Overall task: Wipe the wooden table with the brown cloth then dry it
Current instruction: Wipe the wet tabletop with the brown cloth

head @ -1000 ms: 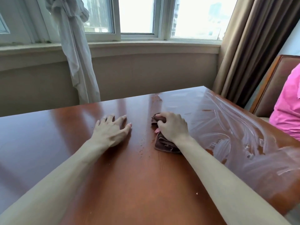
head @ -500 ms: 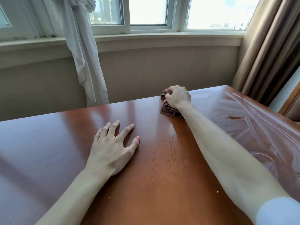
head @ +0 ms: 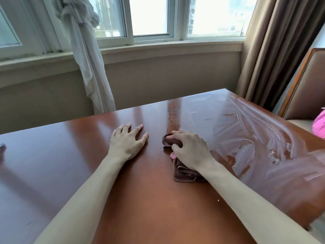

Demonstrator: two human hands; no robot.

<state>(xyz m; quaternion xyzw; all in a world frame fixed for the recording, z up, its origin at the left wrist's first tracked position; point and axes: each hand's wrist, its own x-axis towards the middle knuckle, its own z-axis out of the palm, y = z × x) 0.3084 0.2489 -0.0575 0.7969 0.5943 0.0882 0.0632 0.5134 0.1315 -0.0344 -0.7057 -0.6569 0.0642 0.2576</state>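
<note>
A glossy wooden table [head: 144, 199] fills the lower view. My right hand [head: 189, 148] grips a bunched brown cloth [head: 184, 172] and presses it on the table near the middle. A narrow wet streak runs from the cloth to the far edge. White smeared wipe marks cover the table's right part. My left hand [head: 127, 141] rests flat on the wood with fingers spread, a short way left of the cloth.
A chair [head: 302, 88] with a brown back stands beyond the table's right corner, with something pink [head: 320, 124] on it. Brown curtains [head: 274, 46] hang at the right, a tied white curtain [head: 84, 55] at the left, before a windowed wall.
My right hand has pulled the cloth back from the table's far edge toward me, leaving a wet streak. My left hand stays flat on the table.
</note>
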